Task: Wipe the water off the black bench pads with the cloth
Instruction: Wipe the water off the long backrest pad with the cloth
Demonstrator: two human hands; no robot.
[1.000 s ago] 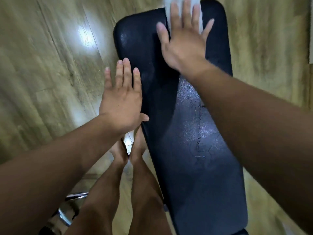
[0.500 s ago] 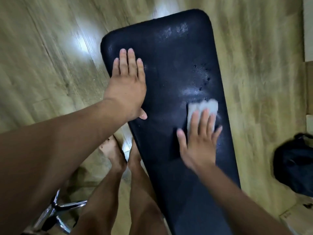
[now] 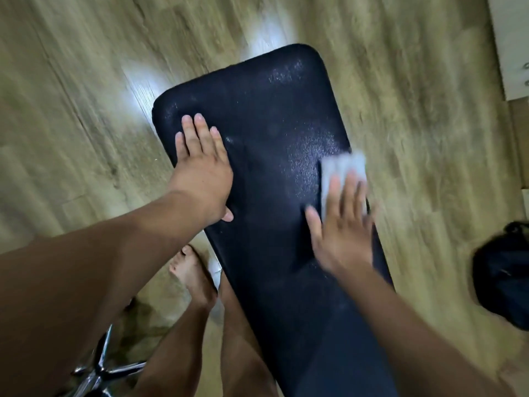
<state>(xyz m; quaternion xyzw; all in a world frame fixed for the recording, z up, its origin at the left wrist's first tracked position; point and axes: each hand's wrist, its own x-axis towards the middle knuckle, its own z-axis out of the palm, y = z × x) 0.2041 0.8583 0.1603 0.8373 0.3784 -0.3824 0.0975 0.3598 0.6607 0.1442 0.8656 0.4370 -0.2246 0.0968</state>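
Right hand, grip flat and spread, presses the pale cloth onto the black bench pad at its right edge. Left hand lies flat, grip wide and holding nothing, near the pad's left edge.

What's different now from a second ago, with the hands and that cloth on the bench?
The right hand has dragged the pale grey cloth from the far end of the black padded bench back toward the person, along its right edge. The left hand shifted from the bench's left edge onto the pad. Both palms stay flat; the cloth stays under the fingers.
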